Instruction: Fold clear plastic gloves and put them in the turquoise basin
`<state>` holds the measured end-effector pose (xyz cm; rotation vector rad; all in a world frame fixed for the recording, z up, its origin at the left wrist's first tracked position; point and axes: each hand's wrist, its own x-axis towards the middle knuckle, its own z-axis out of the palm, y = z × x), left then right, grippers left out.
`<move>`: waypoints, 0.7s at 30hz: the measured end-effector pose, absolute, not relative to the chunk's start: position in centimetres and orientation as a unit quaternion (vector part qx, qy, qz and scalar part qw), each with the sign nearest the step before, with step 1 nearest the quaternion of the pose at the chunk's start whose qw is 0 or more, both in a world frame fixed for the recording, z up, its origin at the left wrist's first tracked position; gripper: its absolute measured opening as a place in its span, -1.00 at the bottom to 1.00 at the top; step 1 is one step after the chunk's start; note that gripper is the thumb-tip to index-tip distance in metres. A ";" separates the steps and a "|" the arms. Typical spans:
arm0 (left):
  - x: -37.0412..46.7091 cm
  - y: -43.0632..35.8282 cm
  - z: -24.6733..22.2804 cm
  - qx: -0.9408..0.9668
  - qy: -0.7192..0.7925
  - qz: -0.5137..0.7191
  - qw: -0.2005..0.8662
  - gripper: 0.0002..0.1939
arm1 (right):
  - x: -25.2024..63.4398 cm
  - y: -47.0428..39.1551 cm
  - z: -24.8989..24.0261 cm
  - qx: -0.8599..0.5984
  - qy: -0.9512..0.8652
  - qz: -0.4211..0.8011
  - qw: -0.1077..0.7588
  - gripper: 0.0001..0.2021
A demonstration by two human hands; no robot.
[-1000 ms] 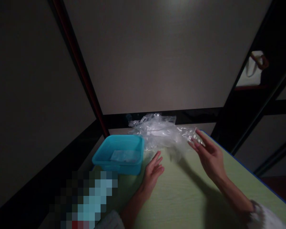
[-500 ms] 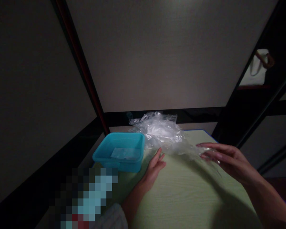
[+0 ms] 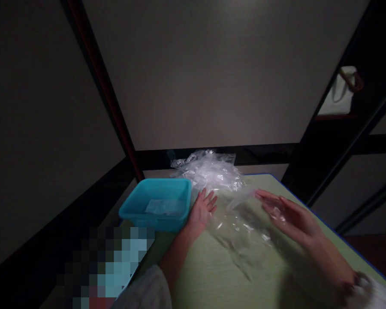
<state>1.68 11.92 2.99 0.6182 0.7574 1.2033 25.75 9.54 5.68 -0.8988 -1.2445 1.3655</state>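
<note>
Two bare hands are at work over the green table [image 3: 218, 279], and from where I stand the clear bag [image 3: 244, 236] between them is so thin that the tabletop shows through it. It spreads loosely over the near side of the pile [image 3: 209, 174], wrinkled, with small glints along its folds; exactly where its edges run I cannot make out.

The left hand [image 3: 200, 214] is open, its fingers fanned apart and pointing away from the person, just beside the tub [image 3: 154, 221]. Its grip is slack, closed around nothing, and the bag's left part comes up to the hand; whether they touch I cannot tell.

The right hand [image 3: 291, 219] is blurred, with fingers stretched toward the left and a gap between thumb and fingers. Bits of clear film shine at its fingers, but whether they pinch the bag or merely brush it, I cannot say.

The pile is a crumpled heap of clear plastic at the far side of the table, near the wall [image 3: 212, 77]. To its left stands the blue tub, upright, with a flat, pale packet [image 3: 165, 207] lying on its bottom. Over on the right, well apart from all this, a white handbag [image 3: 338, 96] sits on a dark shelf [image 3: 337, 116].
</note>
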 end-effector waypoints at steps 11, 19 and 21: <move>-0.5 7.5 0.7 0.374 0.440 0.448 0.683 -0.24 | 23.8 11.3 3.5 -0.473 -0.502 0.603 0.399 -0.77; -0.1 5.7 -0.2 0.423 0.448 0.437 0.655 -0.08 | 23.3 10.9 3.4 -0.463 -0.560 0.579 0.370 -0.66; -0.2 5.4 -0.1 0.434 0.416 0.413 0.684 -0.07 | 23.3 10.8 3.2 -0.457 -0.569 0.578 0.366 -0.60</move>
